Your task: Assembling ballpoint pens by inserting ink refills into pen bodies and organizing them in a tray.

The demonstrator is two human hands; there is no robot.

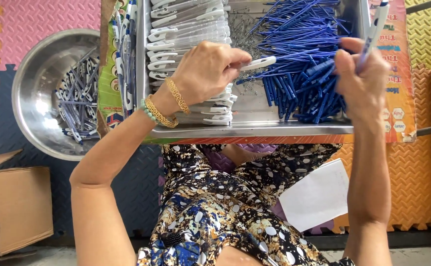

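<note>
Left hand pinches a white plastic pen barrel over the shallow steel tray. Right hand grips an assembled blue-and-white pen. Risk: a sleeve snagging the loose blue refill pile would scatter it. Colourful printed sheet lies under the tray, right; brown cardboard box lower left.

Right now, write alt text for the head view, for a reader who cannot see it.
Seen from above, a person's left hand pinches a white pen part over a metal tray, while the right hand holds up a blue-and-white pen. The tray holds white pen barrels and blue refills; a steel bowl of pens sits left.
</note>
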